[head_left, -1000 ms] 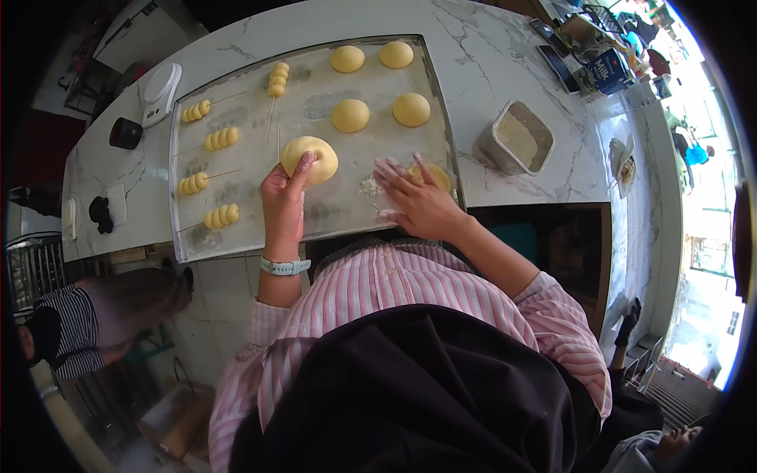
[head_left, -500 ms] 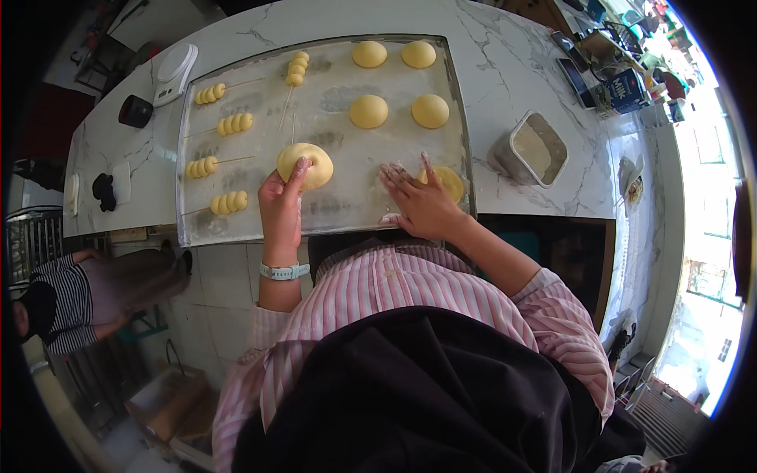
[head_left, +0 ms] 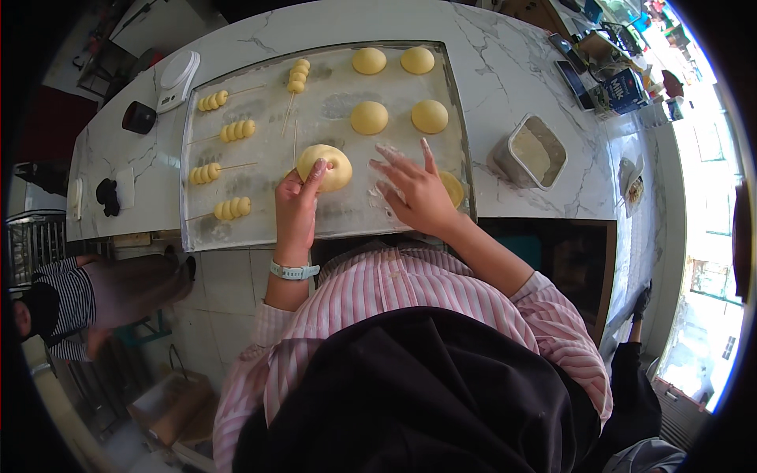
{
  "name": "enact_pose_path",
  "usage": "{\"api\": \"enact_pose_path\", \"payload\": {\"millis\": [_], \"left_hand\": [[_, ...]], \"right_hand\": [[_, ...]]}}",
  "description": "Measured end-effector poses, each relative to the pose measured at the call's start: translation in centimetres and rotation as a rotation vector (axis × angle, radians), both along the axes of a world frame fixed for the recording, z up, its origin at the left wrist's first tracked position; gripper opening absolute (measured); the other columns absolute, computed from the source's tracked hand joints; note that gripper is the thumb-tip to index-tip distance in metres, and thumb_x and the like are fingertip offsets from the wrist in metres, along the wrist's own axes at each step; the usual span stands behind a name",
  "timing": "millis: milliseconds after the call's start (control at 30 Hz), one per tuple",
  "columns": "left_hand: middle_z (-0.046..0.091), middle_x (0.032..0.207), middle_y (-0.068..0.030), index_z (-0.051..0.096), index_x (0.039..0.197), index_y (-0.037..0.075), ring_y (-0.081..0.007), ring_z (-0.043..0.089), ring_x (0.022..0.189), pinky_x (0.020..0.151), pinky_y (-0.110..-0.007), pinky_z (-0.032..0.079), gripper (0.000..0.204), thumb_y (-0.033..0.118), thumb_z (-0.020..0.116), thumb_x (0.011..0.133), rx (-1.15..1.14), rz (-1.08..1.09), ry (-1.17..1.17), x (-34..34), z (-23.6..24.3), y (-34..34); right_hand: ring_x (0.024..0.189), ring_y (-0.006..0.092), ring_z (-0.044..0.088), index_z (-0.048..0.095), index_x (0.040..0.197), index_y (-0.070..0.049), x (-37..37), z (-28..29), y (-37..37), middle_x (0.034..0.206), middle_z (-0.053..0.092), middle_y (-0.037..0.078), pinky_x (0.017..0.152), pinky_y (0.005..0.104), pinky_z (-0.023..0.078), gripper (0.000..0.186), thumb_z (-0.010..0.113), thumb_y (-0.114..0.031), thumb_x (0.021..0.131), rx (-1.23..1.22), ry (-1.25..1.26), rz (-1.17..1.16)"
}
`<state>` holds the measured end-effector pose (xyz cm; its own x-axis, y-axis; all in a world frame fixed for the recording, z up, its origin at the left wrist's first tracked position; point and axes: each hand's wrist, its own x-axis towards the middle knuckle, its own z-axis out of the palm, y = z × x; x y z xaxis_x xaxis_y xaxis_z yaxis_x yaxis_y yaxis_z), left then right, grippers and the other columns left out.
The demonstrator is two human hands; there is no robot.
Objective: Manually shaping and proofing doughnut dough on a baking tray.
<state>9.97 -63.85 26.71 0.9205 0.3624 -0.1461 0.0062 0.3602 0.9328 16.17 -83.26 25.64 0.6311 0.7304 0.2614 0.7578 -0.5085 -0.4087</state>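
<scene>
Above the near part of the floured metal tray (head_left: 339,225), my left hand (head_left: 296,209) grips a round ball of pale yellow dough (head_left: 325,167), its thumb pressed into a dimple on the side facing me. My right hand (head_left: 414,193), floury at the fingertips, is open with fingers spread and holds nothing. Partly behind its wrist is a yellow round piece (head_left: 451,189), too covered to make out fully. Beyond my hands sit smooth dough balls (head_left: 369,118). On the tray's left lie several segmented dough pieces on thin sticks (head_left: 238,131). Another thin stick (head_left: 296,138) shows behind the held dough.
Right of the tray stands a metal container (head_left: 536,154) with pale powder inside. A white scale (head_left: 177,79) and a dark cup (head_left: 139,117) are on the marble counter (head_left: 505,71) at left. A blue carton (head_left: 623,93) stands far right. Another person (head_left: 87,296) is at lower left.
My left hand has shifted slightly right with the dough ball. My right hand has risen from the tray surface, its fingers spreading wider.
</scene>
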Motion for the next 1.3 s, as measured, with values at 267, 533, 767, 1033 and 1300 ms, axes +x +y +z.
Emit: {"api": "enact_pose_path", "payload": {"millis": [267,533,767,1033,1300], "left_hand": [[0.063,0.089,-0.0027,0.061,0.099,-0.001,-0.0051,0.054,0.081,0.074,-0.019,0.04,0.029,0.024,0.058,0.086,-0.05,-0.13,-0.005,0.6,1.0,-3.0],[0.062,0.093,-0.0035,0.059,0.101,-0.002,-0.0071,0.055,0.087,0.077,-0.022,0.044,0.025,0.015,0.063,0.083,0.08,-0.115,-0.035,1.5,1.1,-3.8],[0.054,0.102,-0.0081,0.059,0.099,-0.002,-0.0128,0.051,0.094,0.08,-0.025,0.043,0.025,0.014,0.065,0.081,0.356,-0.107,-0.271,2.3,0.5,-4.0],[0.047,0.101,-0.0107,0.061,0.096,0.001,-0.0231,0.045,0.096,0.083,-0.035,0.035,0.031,0.026,0.066,0.079,1.01,-0.024,-0.394,2.7,3.4,-2.9],[0.048,0.104,-0.008,0.062,0.096,0.002,-0.0199,0.043,0.104,0.089,-0.032,0.034,0.026,0.023,0.063,0.081,0.521,-0.11,-0.33,2.4,3.5,-3.5]], "right_hand": [[0.107,0.0316,0.049,0.057,0.104,-0.007,1.1,2.1,1.3,0.114,0.052,0.015,0.092,0.0369,0.036,0.028,0.056,-0.007,0.077,0.709,0.581,-0.02],[0.114,0.0314,0.041,0.057,0.107,-0.01,0.1,2.5,0.7,0.12,0.047,0.013,0.094,0.0438,0.03,0.032,0.056,-0.013,0.075,0.457,0.23,-0.072],[0.122,0.0329,0.033,0.054,0.114,-0.009,0.5,1.2,0.8,0.131,0.036,0.015,0.1,0.044,0.023,0.036,0.054,-0.016,0.079,0.611,0.454,-0.024],[0.126,0.0359,0.024,0.05,0.119,-0.009,1.2,2.0,0.4,0.138,0.027,0.017,0.103,0.0457,0.018,0.038,0.052,-0.021,0.083,0.482,0.417,0.019],[0.126,0.0388,0.023,0.051,0.117,-0.012,1.3,3.5,0.3,0.138,0.026,0.018,0.102,0.0476,0.018,0.036,0.052,-0.023,0.082,0.494,0.224,0.061]]}}
